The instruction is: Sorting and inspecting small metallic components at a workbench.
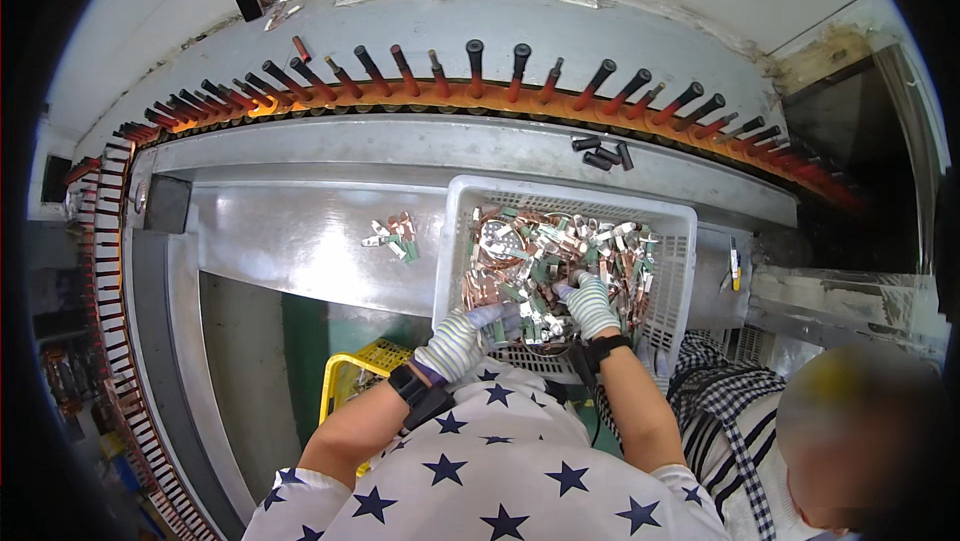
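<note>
A light grey plastic basket (682, 271) stands on the metal bench before me, filled with a jumble of small flat metal pieces (545, 241) in copper, silver and green. My left hand (458, 341), in a striped knit glove, reaches over the near left rim, its fingers drawn together at the edge of the pile. Striped glove too, my right hand (590, 305) is down among the pieces near the middle, fingers bent inward. What either hand pinches is too small to make out. Dark bands circle both wrists.
Behind the basket runs a curved conveyor (440, 93) carrying upright red-and-black rods. Several black tubes (605, 154) lie on its ledge. A small heap of metal pieces (398, 235) lies left of the basket. A yellow basket (345, 366) stands lower left; another person (735, 421) sits close at right.
</note>
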